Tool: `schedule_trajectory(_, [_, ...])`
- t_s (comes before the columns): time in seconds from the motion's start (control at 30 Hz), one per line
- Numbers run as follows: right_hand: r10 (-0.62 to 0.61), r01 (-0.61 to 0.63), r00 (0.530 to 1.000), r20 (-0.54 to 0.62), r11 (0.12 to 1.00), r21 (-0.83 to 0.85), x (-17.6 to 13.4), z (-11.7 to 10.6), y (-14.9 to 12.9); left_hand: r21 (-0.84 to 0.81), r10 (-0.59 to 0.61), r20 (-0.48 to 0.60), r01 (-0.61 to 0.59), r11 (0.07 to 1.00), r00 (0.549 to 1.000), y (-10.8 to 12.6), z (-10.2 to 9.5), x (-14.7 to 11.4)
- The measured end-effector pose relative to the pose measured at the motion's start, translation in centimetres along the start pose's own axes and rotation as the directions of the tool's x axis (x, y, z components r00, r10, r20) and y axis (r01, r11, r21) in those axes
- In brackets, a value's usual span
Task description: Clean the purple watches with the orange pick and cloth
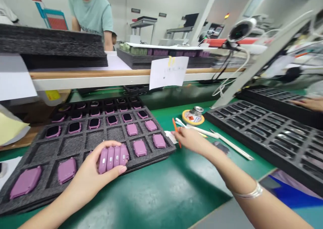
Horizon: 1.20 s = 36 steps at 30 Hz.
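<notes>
My left hand (pixel 92 170) is closed around a row of several purple smartwatch cases (pixel 113 158), held side by side above the front of a black foam tray (pixel 72 145). Purple watch cases, some with dark screens facing up and some plain, lie in the tray's pockets; a few pockets are bare. To the right, my right hand (pixel 189 139) pinches a thin orange stick (pixel 174 123) just past the tray's right edge. Beneath those fingers is a small white paper or cloth (pixel 171 136), partly covered.
A metal dispenser can (pixel 198 110) and yellow-rimmed roll (pixel 186 116) stand behind my right hand, with white sticks (pixel 230 143) alongside. Another black tray (pixel 262 128) holds clear and dark parts. A co-worker's hand (pixel 309 103) reaches in at far right. A shelf (pixel 101 82) crosses overhead.
</notes>
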State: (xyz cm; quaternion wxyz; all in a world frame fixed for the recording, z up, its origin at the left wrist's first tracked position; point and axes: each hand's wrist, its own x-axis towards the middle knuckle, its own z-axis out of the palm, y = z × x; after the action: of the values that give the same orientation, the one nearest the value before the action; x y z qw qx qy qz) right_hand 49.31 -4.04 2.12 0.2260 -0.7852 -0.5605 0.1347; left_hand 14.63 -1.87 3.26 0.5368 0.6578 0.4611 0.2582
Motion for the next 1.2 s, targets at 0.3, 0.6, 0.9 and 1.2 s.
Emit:
schedule_trajectory(0.3, [0.214,-0.220,0.975,-0.056,0.914,-0.340,-2.3,-2.4,5.3,-0.002,0.001,-0.055,-0.001,1.000,0.998,-0.2,0.4,0.0])
schedule_trajectory(0.6, [0.145,-0.173,0.984,-0.106,0.922,-0.346,1.1,-4.6,5.5,0.014,0.031,-0.105,-0.030,0.999,0.994,-0.3,0.4,0.2])
schedule_trajectory(0.9, [0.226,-0.300,0.950,-0.213,0.848,-0.438,7.3,-8.1,5.0,-0.001,0.031,-0.025,-0.031,1.000,0.999,-0.9,0.1,0.3])
schedule_trajectory(1.2, [0.185,-0.246,0.966,-0.182,0.876,-0.415,6.7,-7.4,-1.1,-0.082,0.075,0.033,-0.073,0.994,0.997,0.6,0.3,-0.6])
